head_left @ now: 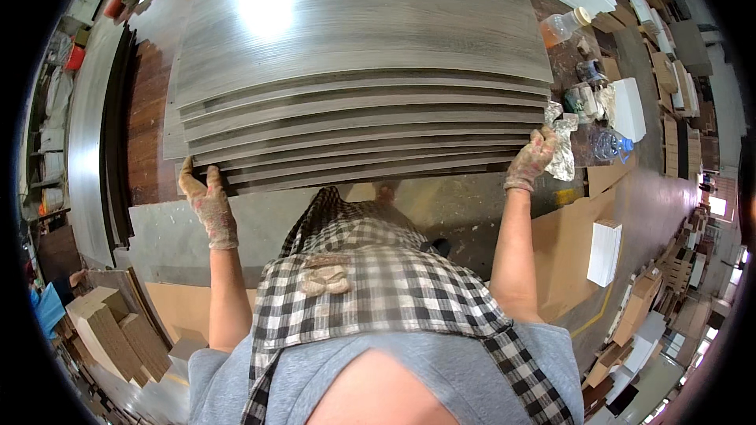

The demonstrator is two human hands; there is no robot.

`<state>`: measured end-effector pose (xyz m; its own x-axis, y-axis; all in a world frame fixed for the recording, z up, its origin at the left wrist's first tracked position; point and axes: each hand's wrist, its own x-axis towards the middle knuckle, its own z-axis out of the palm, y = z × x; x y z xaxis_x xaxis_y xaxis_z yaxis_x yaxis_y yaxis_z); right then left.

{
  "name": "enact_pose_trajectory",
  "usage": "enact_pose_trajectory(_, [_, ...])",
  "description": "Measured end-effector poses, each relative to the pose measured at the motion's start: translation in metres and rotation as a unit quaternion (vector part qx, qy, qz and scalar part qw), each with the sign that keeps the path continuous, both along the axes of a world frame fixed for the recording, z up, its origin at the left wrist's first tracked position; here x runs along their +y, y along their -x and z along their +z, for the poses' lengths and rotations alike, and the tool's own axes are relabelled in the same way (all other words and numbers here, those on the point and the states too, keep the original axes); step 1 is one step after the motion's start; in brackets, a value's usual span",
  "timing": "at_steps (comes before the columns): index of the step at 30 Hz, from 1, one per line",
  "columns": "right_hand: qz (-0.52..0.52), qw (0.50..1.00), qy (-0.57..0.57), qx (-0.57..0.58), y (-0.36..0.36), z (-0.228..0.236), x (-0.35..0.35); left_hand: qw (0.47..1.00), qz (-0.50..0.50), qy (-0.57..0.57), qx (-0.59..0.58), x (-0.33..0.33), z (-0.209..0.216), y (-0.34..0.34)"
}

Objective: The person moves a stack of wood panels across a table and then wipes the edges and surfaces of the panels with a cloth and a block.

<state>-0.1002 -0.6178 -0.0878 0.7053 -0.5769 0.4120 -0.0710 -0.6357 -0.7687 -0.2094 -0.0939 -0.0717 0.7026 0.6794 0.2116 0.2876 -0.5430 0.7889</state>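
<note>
Stack of grey boards (pixel 362 51) ahead, long axis left-right; left hand (pixel 210 208) and right hand (pixel 532 161) part-curled at opposite near corners, hold unclear.

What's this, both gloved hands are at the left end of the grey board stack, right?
No: only the left gloved hand is at the left end of the grey board stack; the right gloved hand is at its right end, as the head view shows.
</note>
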Motion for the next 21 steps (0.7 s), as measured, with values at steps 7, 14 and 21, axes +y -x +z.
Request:
enact_pose_trajectory(7, [-0.006, 0.999, 0.031, -0.012, -0.002, -0.011, -0.011, 1.0, -0.011, 0.001, -0.003, 0.001, 0.001, -0.001])
enact_pose_trajectory(14, [0.074, 0.987, -0.141, 0.014, 0.01, -0.005, -0.03, 0.999, -0.042, 0.002, 0.006, -0.002, 0.008, -0.002])
enact_pose_trajectory(21, [0.068, 0.961, -0.262, 0.062, 0.038, -0.012, -0.024, 0.998, -0.053, 0.025, 0.006, 0.004, -0.012, 0.022])
